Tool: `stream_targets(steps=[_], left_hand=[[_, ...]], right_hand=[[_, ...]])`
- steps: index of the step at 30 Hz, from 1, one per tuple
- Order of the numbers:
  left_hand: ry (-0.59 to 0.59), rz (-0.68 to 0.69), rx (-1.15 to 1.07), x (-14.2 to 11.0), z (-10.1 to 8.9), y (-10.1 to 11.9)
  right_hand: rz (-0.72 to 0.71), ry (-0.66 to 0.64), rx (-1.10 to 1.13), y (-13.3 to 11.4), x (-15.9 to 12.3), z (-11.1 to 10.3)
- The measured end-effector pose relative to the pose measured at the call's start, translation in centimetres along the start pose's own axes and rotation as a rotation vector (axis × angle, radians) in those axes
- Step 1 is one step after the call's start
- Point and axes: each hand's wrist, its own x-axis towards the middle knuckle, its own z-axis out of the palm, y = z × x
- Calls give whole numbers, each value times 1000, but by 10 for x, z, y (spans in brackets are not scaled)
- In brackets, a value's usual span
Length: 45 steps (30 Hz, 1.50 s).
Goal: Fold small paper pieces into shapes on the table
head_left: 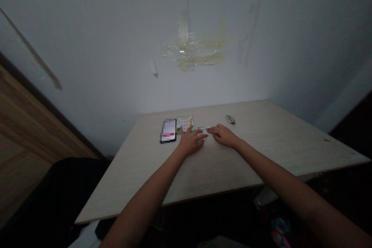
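Observation:
My left hand (192, 141) lies on the table with its fingers spread. Two of its fingertips touch the lower edge of a printed sheet (185, 121) with rows of small coloured pictures, and the others reach to a small white paper piece with a green edge (203, 131). From the other side, the outstretched fingers of my right hand (223, 135) rest on the right end of that piece, covering part of it. Left of the sheet, a dark-framed phone (171, 135) lies face up with its screen lit.
A small crumpled green and white scrap (230, 119) lies beyond my right hand. The pale wooden table (145, 170) meets a grey wall (116, 46) marked with peeling tape (200, 50). Dark items sit below the front edge, and a wooden panel (31, 124) stands at left.

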Motion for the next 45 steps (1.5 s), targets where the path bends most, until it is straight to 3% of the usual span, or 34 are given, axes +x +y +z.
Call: stream_targets(steps=[21,31,45], left_hand=[[51,43,20,-1,-3,2],[53,-21,-8,2,0,3],[173,-68,66,3,-5,2]], right_hand=[[6,-10,-6,0,-1,-1],[15,-4,-3,-2,-1,-1],[4,-7,-5,-2,0,-1]])
